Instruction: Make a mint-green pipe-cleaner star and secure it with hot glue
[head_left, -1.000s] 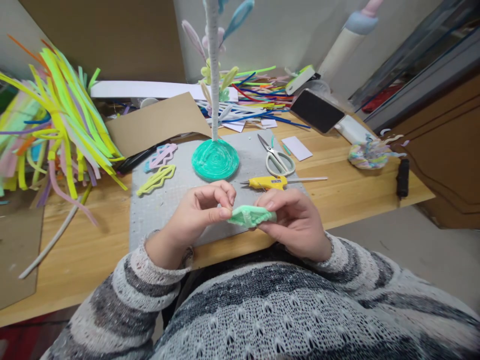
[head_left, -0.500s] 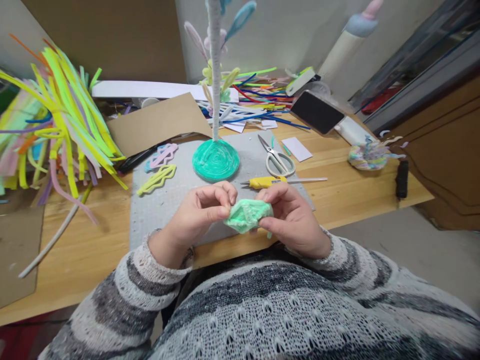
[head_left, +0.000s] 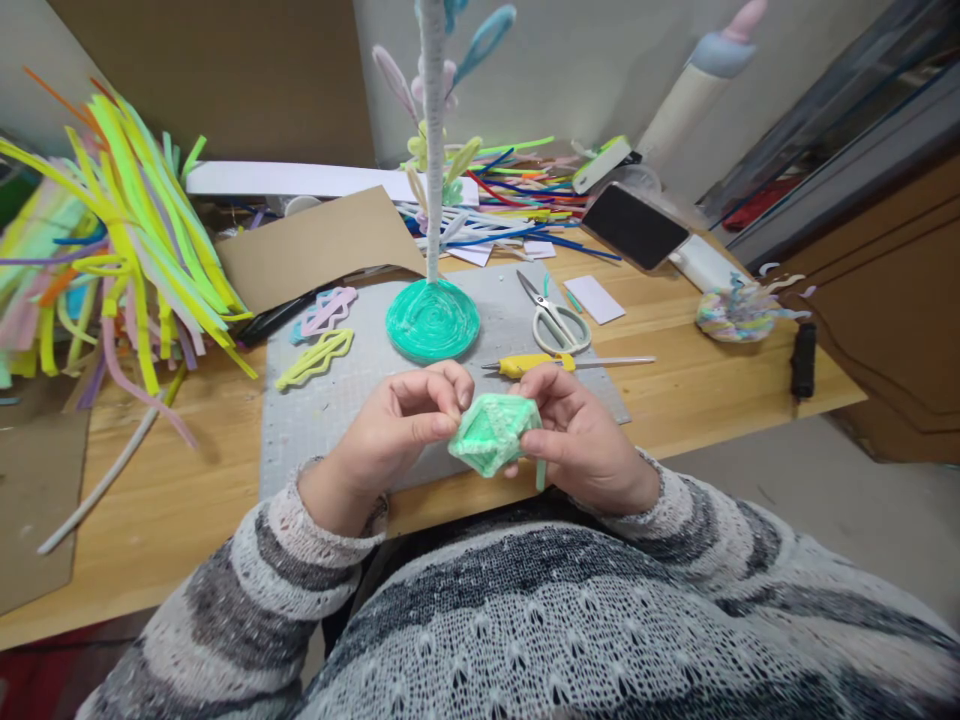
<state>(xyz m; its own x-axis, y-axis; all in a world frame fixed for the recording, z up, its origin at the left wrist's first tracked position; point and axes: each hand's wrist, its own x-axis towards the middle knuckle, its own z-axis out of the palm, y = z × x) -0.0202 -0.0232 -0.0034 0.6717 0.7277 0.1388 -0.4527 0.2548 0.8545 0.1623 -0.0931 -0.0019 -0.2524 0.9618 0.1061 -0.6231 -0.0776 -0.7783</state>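
Between my hands, above the front edge of the table, is a light green pipe-cleaner piece (head_left: 491,432) with a faceted, many-sided outline. My left hand (head_left: 405,415) pinches its left corner between thumb and fingertips. With thumb and fingers my right hand (head_left: 581,435) grips the right side, and a short green end hangs down beside that thumb. Just beyond the hands lies a yellow-handled glue gun or similar tool (head_left: 529,365). Behind it are scissors (head_left: 559,325). A round green base (head_left: 433,322) carries a white wrapped stem (head_left: 433,150) with looped pastel leaves.
A grey mat (head_left: 315,430) lies under the work. Yellow (head_left: 315,358) and pink zigzag pipe-cleaner shapes rest on its left. A large bundle of coloured pipe cleaners (head_left: 135,250) stands far left. Cardboard (head_left: 322,245), a phone (head_left: 635,226) and a pastel fuzzy ring (head_left: 739,312) are farther around.
The green piece has tilted in my fingers, so more of its faceted face shows and its lower edge sits slightly lower. Both hands keep their hold and have hardly moved.
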